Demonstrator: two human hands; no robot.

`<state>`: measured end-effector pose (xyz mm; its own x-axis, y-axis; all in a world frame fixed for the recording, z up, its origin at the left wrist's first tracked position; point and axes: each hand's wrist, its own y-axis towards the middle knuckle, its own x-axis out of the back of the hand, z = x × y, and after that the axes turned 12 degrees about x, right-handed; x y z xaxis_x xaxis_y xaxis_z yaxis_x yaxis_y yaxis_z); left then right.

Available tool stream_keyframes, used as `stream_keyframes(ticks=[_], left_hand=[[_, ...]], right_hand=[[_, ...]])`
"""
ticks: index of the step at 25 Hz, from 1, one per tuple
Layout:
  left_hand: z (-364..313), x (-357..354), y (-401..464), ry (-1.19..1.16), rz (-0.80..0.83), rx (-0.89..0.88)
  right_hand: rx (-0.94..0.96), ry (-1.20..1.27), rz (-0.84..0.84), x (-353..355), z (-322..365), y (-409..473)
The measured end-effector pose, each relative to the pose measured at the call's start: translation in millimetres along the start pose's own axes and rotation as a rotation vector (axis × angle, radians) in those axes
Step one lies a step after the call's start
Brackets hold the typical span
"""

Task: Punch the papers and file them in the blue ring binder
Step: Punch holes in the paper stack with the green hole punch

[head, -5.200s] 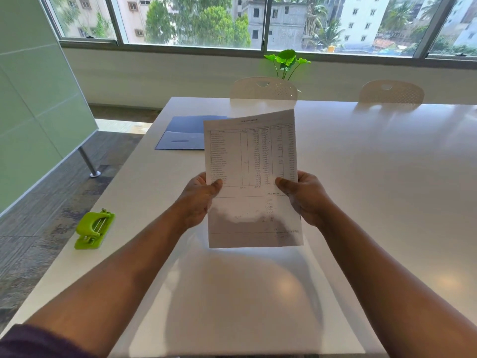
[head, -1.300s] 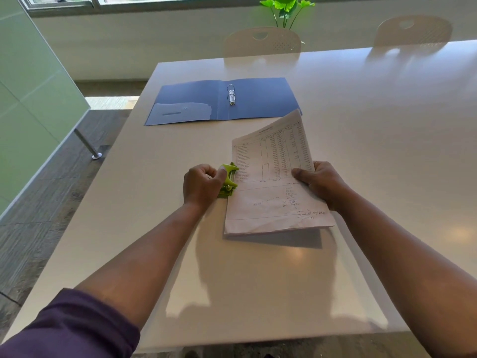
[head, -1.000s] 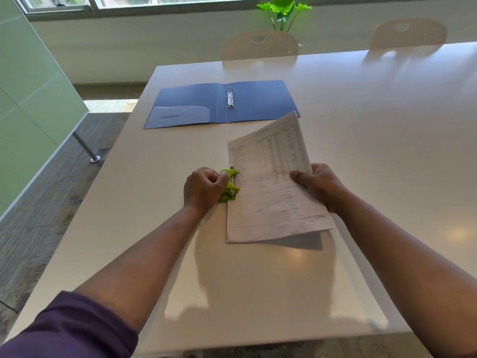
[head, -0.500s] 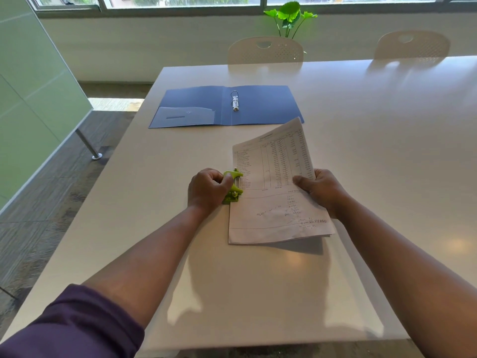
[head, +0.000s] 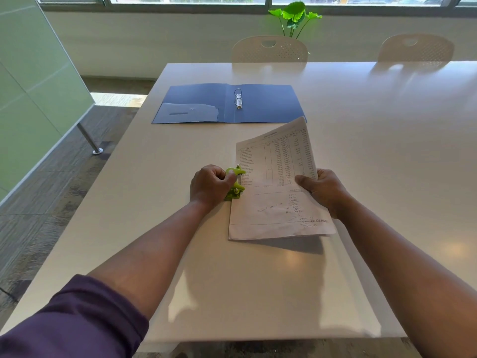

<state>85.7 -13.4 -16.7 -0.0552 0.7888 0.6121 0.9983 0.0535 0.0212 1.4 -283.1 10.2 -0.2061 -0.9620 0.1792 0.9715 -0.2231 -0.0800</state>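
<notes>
Gripping the small lime-green plastic hole punch [head: 234,184] on the white table [head: 374,140], the left hand [head: 209,186] feeds it the printed white papers' [head: 276,187] left edge; their long axis points toward the open blue ring binder [head: 263,104], right hand [head: 322,189] pinching their raised right edge.

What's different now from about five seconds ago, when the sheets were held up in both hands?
The papers came down to the table. The left hand let go of them and gripped the green punch, now at their left edge. The right hand still holds them; the binder stays open.
</notes>
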Motion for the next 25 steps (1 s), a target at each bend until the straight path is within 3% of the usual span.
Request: stream_keyframes(ticks=[10,18,25], left_hand=[[3.0,-0.2,3.7,-0.008,0.032,0.034],[-2.9,13.8,23.6,-0.132,0.338,0.317],[-13.5,20.8,28.0,-0.118,0.454,0.368]], right_hand=[[0.004,0.014,-0.001,-0.3,-0.9,-1.3],[-0.007,0.031,0.001,-0.5,0.6,1.0],[-0.019,0.041,0.019,-1.8,7.6,0.0]])
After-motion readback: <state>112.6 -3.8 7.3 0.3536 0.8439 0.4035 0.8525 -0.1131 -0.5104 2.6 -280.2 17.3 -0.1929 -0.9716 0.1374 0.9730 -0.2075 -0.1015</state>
